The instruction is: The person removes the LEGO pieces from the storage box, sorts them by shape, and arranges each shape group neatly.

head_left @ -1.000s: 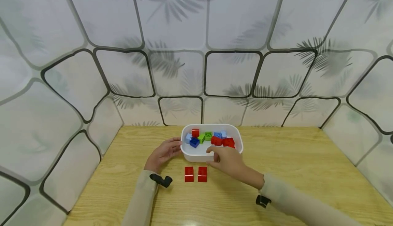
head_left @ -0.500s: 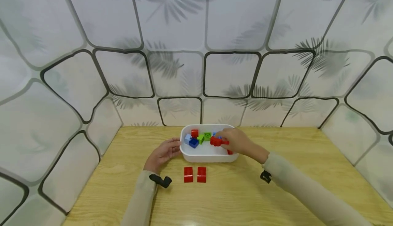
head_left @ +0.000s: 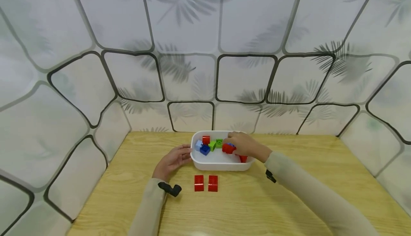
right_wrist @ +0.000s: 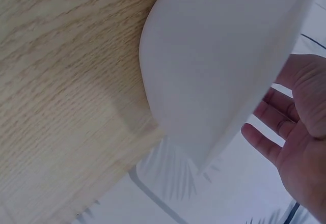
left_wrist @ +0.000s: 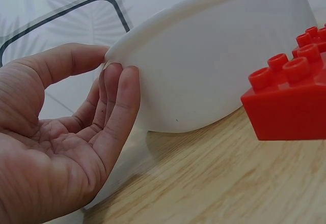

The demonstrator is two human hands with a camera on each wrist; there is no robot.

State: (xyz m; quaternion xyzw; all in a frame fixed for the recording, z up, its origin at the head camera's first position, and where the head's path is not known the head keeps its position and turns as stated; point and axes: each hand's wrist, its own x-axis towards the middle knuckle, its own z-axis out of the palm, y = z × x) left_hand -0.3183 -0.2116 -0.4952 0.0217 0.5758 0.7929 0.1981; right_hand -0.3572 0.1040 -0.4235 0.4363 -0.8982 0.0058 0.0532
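A white plastic bin (head_left: 221, 166) holds several toy building bricks. My left hand (head_left: 173, 160) is at the bin's left end; in the left wrist view its fingers (left_wrist: 122, 94) touch the outer wall and one fingertip meets the rim. My right hand (head_left: 245, 146) reaches over the right side into the bin, with its fingers around the blue and red bricks there. A red brick (head_left: 228, 148) shows just beside its fingertips. In the right wrist view the bin wall hides the thumb and index tips, so I cannot tell whether they pinch a brick.
Two red bricks (head_left: 199, 183) stand side by side on the wooden table (head_left: 257, 207) in front of the bin. Inside the bin's left half lie a dark blue brick (head_left: 204, 149), a light blue one, green ones (head_left: 212, 145) and a red one. A patterned curtain (head_left: 189, 75) hangs behind.
My right hand has moved from the bin's front rim back into its right side, over the bricks. Red bricks there have shifted. The left hand stays at the bin's left end.
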